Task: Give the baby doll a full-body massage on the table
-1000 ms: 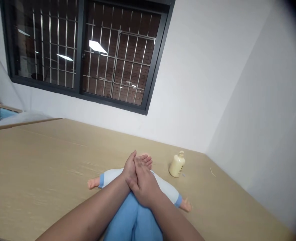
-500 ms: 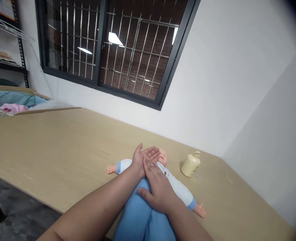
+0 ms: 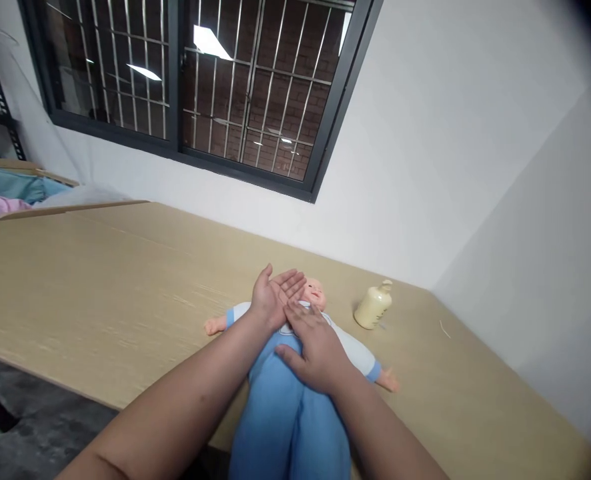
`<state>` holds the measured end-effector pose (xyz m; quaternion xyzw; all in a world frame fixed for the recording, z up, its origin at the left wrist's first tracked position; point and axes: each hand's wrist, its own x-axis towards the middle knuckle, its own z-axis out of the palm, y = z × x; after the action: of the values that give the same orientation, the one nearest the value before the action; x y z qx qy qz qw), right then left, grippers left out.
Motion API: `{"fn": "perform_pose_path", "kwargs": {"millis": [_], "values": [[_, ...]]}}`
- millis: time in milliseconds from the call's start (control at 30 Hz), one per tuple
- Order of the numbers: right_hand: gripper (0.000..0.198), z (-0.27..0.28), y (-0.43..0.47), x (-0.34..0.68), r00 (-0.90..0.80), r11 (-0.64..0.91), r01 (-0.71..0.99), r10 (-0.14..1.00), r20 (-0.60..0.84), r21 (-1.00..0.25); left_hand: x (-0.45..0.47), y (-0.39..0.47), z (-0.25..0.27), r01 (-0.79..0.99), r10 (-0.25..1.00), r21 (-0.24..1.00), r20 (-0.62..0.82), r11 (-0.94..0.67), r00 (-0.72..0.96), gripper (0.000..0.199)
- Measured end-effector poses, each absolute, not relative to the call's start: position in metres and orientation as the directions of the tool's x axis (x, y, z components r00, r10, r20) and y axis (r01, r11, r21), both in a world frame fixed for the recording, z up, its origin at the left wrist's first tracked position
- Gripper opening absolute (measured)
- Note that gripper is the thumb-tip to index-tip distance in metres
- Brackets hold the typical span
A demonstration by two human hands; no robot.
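A baby doll (image 3: 291,400) in a white top and blue trousers lies on its back on the table, arms spread out and head toward the wall. My left hand (image 3: 278,297) is open over the doll's upper chest, palm turned up and fingers pointing to its head. My right hand (image 3: 315,343) lies palm down on the doll's torso, fingers extended and thumb out to the side. Its fingertips are close to the left palm; whether they touch it I cannot tell. Part of the doll's chest is hidden behind both hands.
A cream pump bottle (image 3: 373,307) stands on the table (image 3: 125,287) right of the doll. A thin pale strip (image 3: 444,329) lies farther right. Behind are a white wall and a barred window (image 3: 245,87). At far left, a box (image 3: 30,212) contains cloths.
My hands have drawn slightly apart, with the right fingers off the left palm and more of the doll's face and chest showing. The camera view has shifted a little right and down.
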<state>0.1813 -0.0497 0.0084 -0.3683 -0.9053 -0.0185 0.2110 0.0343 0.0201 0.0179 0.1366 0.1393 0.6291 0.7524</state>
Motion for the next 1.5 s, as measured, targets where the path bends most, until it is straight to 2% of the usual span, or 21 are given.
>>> {"fn": "perform_pose_path", "kwargs": {"millis": [100, 233, 333, 433, 633, 867, 1067, 1167, 1333, 1500], "values": [[0.075, 0.009, -0.054, 0.182, -0.704, 0.791, 0.599, 0.595, 0.388, -0.126, 0.031, 0.024, 0.016, -0.912, 0.982, 0.369, -0.024, 0.181, 0.185, 0.058], [0.086, 0.008, -0.056, 0.181, -0.729, 0.832, 0.541, 0.537, 0.424, -0.123, 0.038, 0.014, 0.019, -0.872, 0.953, 0.409, 0.015, 0.27, 0.302, 0.066], [0.091, 0.009, -0.055, 0.179, -0.678, 0.795, 0.596, 0.574, 0.458, -0.114, 0.048, 0.001, 0.024, -0.827, 0.917, 0.441, 0.02, 0.35, 0.398, 0.076], [0.086, 0.01, -0.051, 0.178, -0.621, 0.735, 0.67, 0.631, 0.465, -0.102, 0.053, -0.008, 0.029, -0.81, 0.902, 0.438, -0.005, 0.39, 0.431, 0.077], [0.079, 0.012, -0.048, 0.18, -0.548, 0.66, 0.742, 0.697, 0.462, -0.115, 0.041, -0.001, 0.034, -0.827, 0.933, 0.458, -0.018, 0.326, 0.358, 0.081], [0.08, 0.012, -0.059, 0.18, -0.662, 0.759, 0.622, 0.641, 0.388, -0.193, 0.025, 0.021, 0.02, -0.879, 0.971, 0.422, -0.01, 0.221, 0.24, 0.075], [0.093, 0.011, -0.063, 0.178, -0.713, 0.833, 0.512, 0.548, 0.437, -0.209, 0.039, 0.009, 0.021, -0.842, 0.939, 0.451, 0.024, 0.297, 0.344, 0.073], [0.101, 0.012, -0.06, 0.177, -0.672, 0.806, 0.566, 0.574, 0.468, -0.174, 0.048, -0.005, 0.028, -0.808, 0.919, 0.482, 0.015, 0.34, 0.395, 0.073], [0.086, 0.013, -0.052, 0.179, -0.593, 0.713, 0.692, 0.651, 0.473, -0.114, 0.053, -0.013, 0.033, -0.8, 0.909, 0.475, 0.0, 0.366, 0.416, 0.066], [0.08, 0.012, -0.048, 0.183, -0.576, 0.681, 0.717, 0.699, 0.424, -0.148, 0.045, -0.002, 0.031, -0.831, 0.953, 0.478, -0.047, 0.285, 0.3, 0.051]]}}
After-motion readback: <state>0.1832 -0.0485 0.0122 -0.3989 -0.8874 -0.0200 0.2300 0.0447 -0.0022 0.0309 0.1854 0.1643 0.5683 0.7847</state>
